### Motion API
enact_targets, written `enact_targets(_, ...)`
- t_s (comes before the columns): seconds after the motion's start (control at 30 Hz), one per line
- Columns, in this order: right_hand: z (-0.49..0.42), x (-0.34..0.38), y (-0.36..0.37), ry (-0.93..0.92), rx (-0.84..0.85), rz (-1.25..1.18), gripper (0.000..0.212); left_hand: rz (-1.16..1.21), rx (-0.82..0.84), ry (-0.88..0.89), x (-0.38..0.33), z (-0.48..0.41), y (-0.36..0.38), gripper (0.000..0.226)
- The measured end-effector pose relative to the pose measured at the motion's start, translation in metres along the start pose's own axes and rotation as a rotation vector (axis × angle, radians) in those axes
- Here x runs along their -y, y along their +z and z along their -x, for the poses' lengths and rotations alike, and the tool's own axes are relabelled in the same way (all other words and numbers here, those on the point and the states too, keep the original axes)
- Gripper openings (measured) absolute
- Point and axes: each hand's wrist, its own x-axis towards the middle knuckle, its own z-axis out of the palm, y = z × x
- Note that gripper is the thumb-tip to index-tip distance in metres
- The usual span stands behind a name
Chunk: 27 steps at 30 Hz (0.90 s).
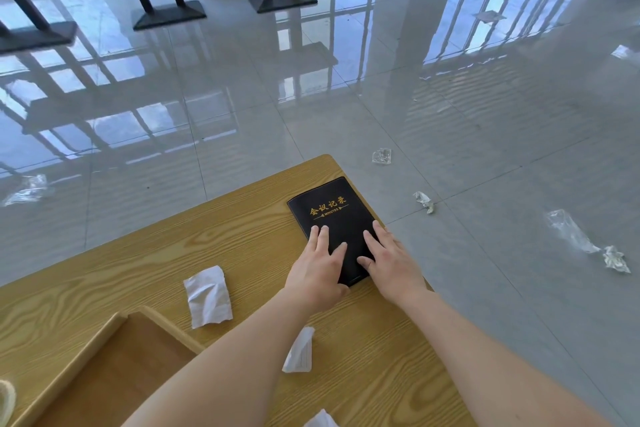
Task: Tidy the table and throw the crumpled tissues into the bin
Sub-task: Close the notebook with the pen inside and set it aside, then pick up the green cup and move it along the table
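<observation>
Black and gold-lettered, a notebook lies near the far right corner of a light wooden table, right of centre in the frame. Both hands rest flat on its lower half: the left hand on its left side, the right hand on its right, fingers spread and extended, pressing down and not curled around anything. Judging by this, the person is squaring the notebook against the table edge as part of tidying, with neither hand yet gone to the tissues.

Crumpled white tissues are on the table. One tissue sits left of the hands, lower centre-left. A second tissue lies between the two forearms, partly hidden by the left arm. A third scrap peeks in at the bottom edge. No bin is visible anywhere.

At lower left a wooden tray or chair back overlaps the table; which it is cannot be told.

Around the table is a glossy grey tiled floor reflecting windows. Bits of clear plastic wrapping litter it at right and far left. Black stand bases line the top of the frame.
</observation>
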Motion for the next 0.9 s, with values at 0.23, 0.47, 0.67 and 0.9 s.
enact_targets(0.23, -0.001, 0.005, -0.010, 0.042, 0.033, -0.068, 0.062, -0.130, 0.034, 0.016, -0.003, -0.003, -0.008, 0.090)
enact_targets(0.47, 0.009, 0.012, -0.019, 0.044, -0.049, -0.069, 0.059, -0.080, -0.010, -0.016, 0.003, 0.023, -0.017, 0.080)
enact_targets(0.67, 0.026, 0.031, -0.028, 0.000, -0.067, -0.012, 0.059, -0.167, -0.059, -0.076, 0.012, 0.057, -0.030, 0.075)
enact_targets(0.9, 0.055, 0.076, -0.039, -0.075, -0.028, -0.055, 0.063, -0.192, -0.082, -0.166, 0.029, 0.109, -0.051, 0.078)
